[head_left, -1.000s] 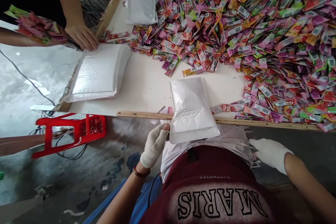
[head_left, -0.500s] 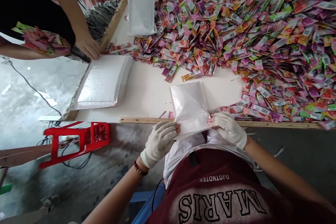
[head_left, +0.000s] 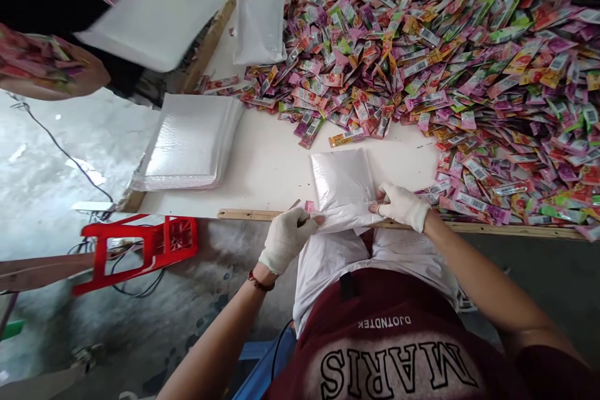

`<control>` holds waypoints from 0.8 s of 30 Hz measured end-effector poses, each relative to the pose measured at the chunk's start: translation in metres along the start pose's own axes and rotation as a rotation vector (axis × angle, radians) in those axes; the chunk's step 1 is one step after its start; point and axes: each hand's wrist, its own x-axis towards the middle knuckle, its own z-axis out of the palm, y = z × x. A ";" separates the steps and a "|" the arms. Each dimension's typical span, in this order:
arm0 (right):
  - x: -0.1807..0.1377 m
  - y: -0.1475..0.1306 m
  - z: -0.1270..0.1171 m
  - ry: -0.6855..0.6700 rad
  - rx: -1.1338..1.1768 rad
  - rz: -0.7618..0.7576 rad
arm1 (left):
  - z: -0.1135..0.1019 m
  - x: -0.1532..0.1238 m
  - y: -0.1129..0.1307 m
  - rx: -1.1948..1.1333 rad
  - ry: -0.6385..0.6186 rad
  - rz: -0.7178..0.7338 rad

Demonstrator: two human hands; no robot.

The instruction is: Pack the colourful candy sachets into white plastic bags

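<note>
A white padded mailer bag (head_left: 344, 181) lies on the front edge of the table, looking filled, with its flap end toward me. My left hand (head_left: 288, 237), in a white glove with bare fingertips, is closed at the flap's left corner. On the opposite side, the gloved fingers of my right hand (head_left: 402, 206) hold the bag's lower right edge. Small colourful printed sachets (head_left: 473, 169) lie close beyond my right hand. To the left rests a stack of flat white mailers (head_left: 185, 137).
A big heap of sachets (head_left: 356, 62) covers the back and right of the table. Another plump white mailer (head_left: 259, 28) lies at the back left. A co-worker's hand (head_left: 87, 75) holds sachets beside a lifted mailer (head_left: 159, 19). A red plastic stool (head_left: 140, 250) stands below left.
The mailer's flap end has gone from raised over my lap to lower on the table edge. My hands shifted slightly along it. The co-worker has lifted a mailer off the stack.
</note>
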 end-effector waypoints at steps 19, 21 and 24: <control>-0.007 0.003 0.030 0.291 -0.070 -0.303 | -0.016 0.062 0.004 -0.204 -0.376 -0.137; -0.004 0.005 0.032 0.248 -0.123 -0.283 | -0.020 0.058 0.000 -0.213 -0.386 -0.137; -0.001 0.004 0.032 0.227 -0.219 -0.276 | -0.025 0.040 -0.004 -0.200 -0.379 -0.137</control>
